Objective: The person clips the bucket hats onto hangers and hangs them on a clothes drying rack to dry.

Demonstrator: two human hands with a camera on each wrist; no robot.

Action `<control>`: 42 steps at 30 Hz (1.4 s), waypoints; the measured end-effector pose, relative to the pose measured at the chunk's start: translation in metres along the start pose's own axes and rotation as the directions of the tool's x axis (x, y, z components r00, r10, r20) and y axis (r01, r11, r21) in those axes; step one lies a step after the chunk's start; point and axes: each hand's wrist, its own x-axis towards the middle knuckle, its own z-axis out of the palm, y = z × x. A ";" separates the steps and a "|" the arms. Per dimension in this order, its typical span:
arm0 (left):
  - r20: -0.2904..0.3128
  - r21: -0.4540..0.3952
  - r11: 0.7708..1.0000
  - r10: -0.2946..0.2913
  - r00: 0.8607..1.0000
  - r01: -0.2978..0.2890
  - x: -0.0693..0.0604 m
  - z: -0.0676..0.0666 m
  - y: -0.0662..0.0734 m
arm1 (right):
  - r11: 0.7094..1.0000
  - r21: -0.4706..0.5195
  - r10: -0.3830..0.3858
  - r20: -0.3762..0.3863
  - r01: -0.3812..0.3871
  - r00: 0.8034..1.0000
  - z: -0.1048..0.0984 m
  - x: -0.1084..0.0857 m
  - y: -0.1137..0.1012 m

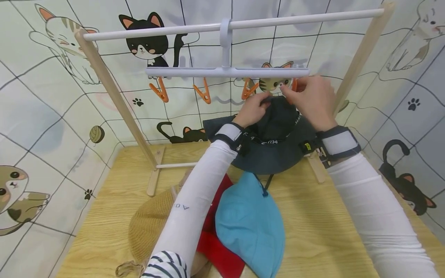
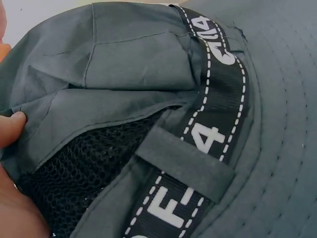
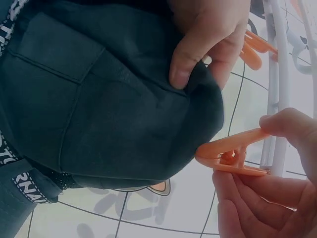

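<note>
One tabletop (image 1: 313,231), bearing a rack (image 1: 112,92); white hanger (image 1: 187,72) on its bar. Dark hat (image 1: 274,123) held up below the hanger's right end. Left grip (image 1: 253,111) pinching crown; right grip (image 1: 314,102) pinching orange clip (image 3: 233,143), nose at crown's edge. Cloth between clip jaws: cannot tell. Judged step: clipping hat. Next move calls for seating fabric in clip before release.

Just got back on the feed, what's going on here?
A person is working at a white hanger hooked on a rack's bar. Their left hand pinches the crown of a dark hat, holding it up, while their right hand pinches an orange clip on the hanger. The clip's tip is at the hat's edge; I can't tell whether it grips the fabric. Blue, red and tan hats lie on the table.
</note>
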 end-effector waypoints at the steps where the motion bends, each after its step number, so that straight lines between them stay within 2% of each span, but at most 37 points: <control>1: 0.008 0.002 1.000 -0.005 1.000 0.005 0.002 -0.001 -0.001 | 1.000 0.001 -0.008 -0.003 0.008 1.000 0.000 0.000 0.000; 5: 0.044 -0.032 0.999 0.015 0.999 -0.014 0.007 -0.004 -0.003 | 1.000 -0.008 -0.028 -0.003 0.028 1.000 -0.001 0.000 -0.002; 10: 0.060 -0.128 0.983 0.137 0.989 -0.128 0.013 -0.007 -0.009 | 0.999 -0.023 -0.037 0.017 0.037 0.999 -0.003 0.001 -0.005; 13: 0.067 -0.154 0.975 0.171 0.983 -0.160 0.016 -0.009 -0.010 | 0.998 -0.028 -0.047 0.018 0.047 0.999 -0.005 0.002 -0.005; 16: 0.081 -0.153 0.974 0.180 0.980 -0.166 0.018 -0.010 -0.010 | 0.998 -0.032 -0.057 0.012 0.057 0.998 -0.006 0.002 -0.005; 23: 0.112 -0.067 0.982 0.183 0.977 -0.177 0.019 -0.009 -0.004 | 0.997 -0.037 -0.063 0.003 0.063 0.998 -0.007 0.002 -0.001; 27: 0.127 -0.083 0.981 0.186 0.974 -0.176 0.019 -0.010 0.001 | 0.998 -0.041 -0.055 0.013 0.056 0.998 -0.008 0.001 0.000; 31: 0.139 -0.081 0.976 0.214 0.967 -0.204 0.022 -0.012 0.003 | 0.997 -0.041 -0.060 0.013 0.060 0.998 -0.009 0.001 0.001; 38: 0.097 -0.038 0.975 0.221 0.970 -0.219 0.022 -0.017 -0.001 | 0.999 -0.023 -0.046 0.026 0.047 0.999 -0.011 0.001 -0.002; 42: 0.074 -0.042 0.969 0.246 0.966 -0.243 0.021 -0.017 -0.002 | 0.999 -0.025 -0.031 0.045 0.032 0.999 -0.012 0.002 -0.003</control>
